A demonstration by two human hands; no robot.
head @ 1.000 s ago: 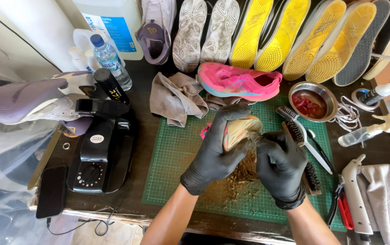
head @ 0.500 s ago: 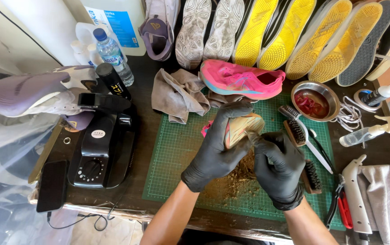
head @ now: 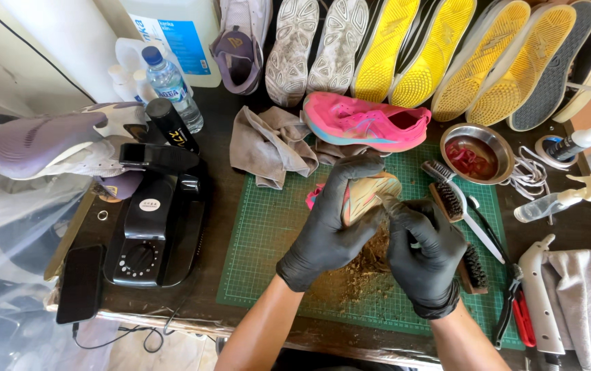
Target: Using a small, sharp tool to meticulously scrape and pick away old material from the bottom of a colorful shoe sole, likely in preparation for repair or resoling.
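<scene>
Single head-worn view, looking steeply down on a dark workbench [head: 240, 117] from close above. Near edge at the bottom, forearms entering there; green cutting mat [head: 268, 227] centred. Far edge, with a row of upturned shoe soles [head: 405, 48], along the top. Clear plastic sheeting [head: 7, 227] filling the left border.

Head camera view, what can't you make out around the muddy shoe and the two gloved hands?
- Mud-caked pink shoe: mostly hidden by black-gloved left hand.
- Any tool in black-gloved right hand: hidden by its curled fingers.
- Red-handled pliers: tips cut off at the bottom edge.
- Upright yellow-soled shoes: uppers out of view.
</scene>
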